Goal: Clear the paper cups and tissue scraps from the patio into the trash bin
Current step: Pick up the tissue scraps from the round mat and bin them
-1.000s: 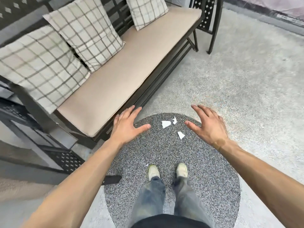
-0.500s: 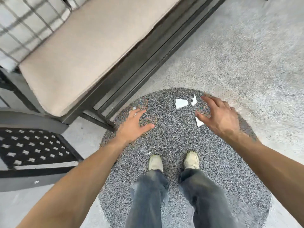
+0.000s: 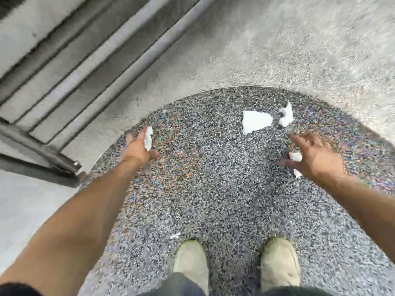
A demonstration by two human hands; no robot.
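Note:
I stand on a round speckled grey mat (image 3: 213, 189). Two white tissue scraps lie at its far side, a larger tissue scrap (image 3: 256, 122) and a smaller scrap (image 3: 286, 116) just right of it. My left hand (image 3: 139, 148) reaches down at the mat's left edge with a narrow white scrap (image 3: 148, 137) against its fingers; blur hides whether it is gripped. My right hand (image 3: 314, 157) hovers with fingers spread over another scrap (image 3: 297, 165), which shows above and below the thumb. A tiny scrap (image 3: 175, 236) lies by my left shoe. No cups or bin are in view.
The dark metal frame of a bench (image 3: 64, 67) runs across the upper left, with its foot (image 3: 74, 167) at the mat's edge. Pale concrete patio floor (image 3: 299, 50) surrounds the mat. My two light shoes (image 3: 235, 263) stand at the bottom.
I have bent lower, so the mat and scraps look larger and the bench cushion has left the view. Both hands have dropped toward the mat, each now at a scrap.

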